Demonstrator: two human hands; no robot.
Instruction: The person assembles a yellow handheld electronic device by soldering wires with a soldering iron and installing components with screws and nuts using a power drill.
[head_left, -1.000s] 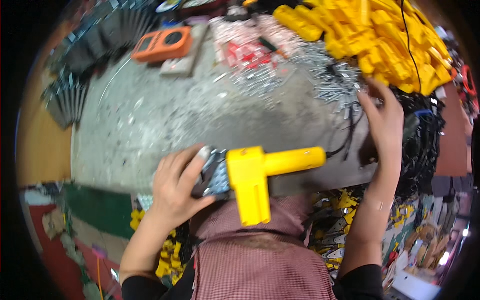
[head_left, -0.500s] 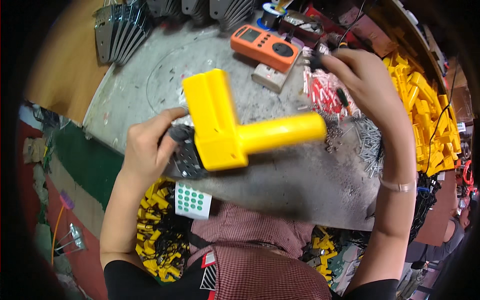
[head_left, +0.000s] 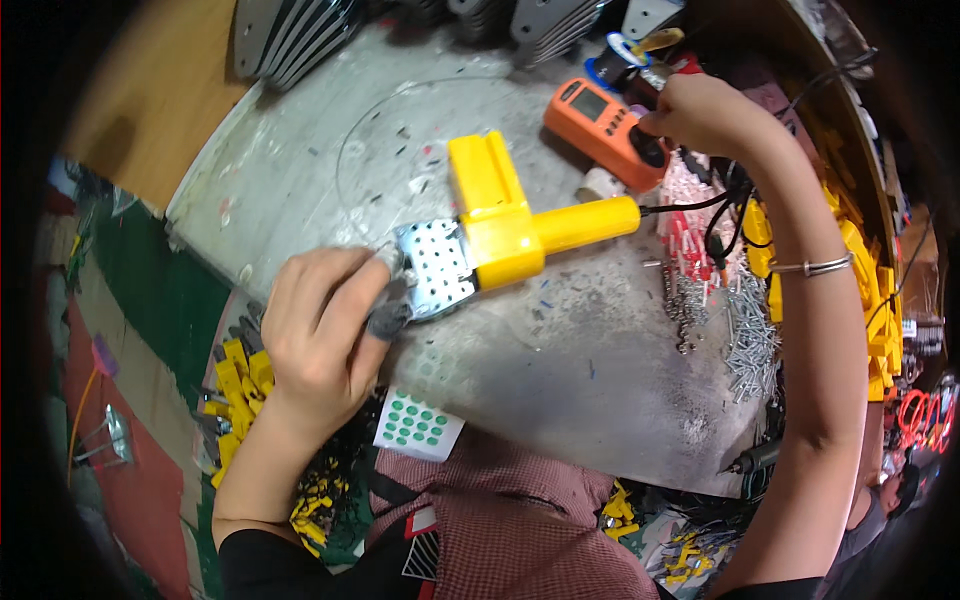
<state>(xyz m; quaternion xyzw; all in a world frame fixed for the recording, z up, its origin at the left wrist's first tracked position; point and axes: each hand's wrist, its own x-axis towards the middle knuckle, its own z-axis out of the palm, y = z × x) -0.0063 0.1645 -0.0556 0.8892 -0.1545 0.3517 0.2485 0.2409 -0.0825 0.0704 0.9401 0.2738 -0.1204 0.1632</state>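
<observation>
Left hand (head_left: 325,325): curled nearly closed, gripping the near edge of a shiny perforated metal plate (head_left: 440,265) between thumb and fingers; dark covering on the thumb tip.
Yellow plastic body with a cylindrical handle (head_left: 505,240): joined to the plate, just right of the left hand; handle pointing right, to a spot below the right hand; cannot tell whether touching the grey, stained desk (head_left: 560,390) underneath.
Black cable (head_left: 690,208): running from the handle's tip, looping below the right hand.
Right hand (head_left: 705,115): fingers bent inward, set at the round black part of an orange box-shaped meter with a small screen (head_left: 600,125); cannot tell what, if anything, sits between the fingertips.
Off-white block (head_left: 600,185): partly under the meter, below and left of the right hand.
Blue-rimmed spool (head_left: 615,62): just left of the right hand, beyond the meter.
Small red and pinkish-white pieces (head_left: 688,235): heaped below the right hand, next to silver metal screws (head_left: 752,345).
Thin metal bracelet (head_left: 812,267): around the right forearm.
White sheet with green oval stickers (head_left: 418,425): below and right of the left hand, at the desk's near edge.
Grey metal finned plates (head_left: 300,40): well beyond the left hand.
</observation>
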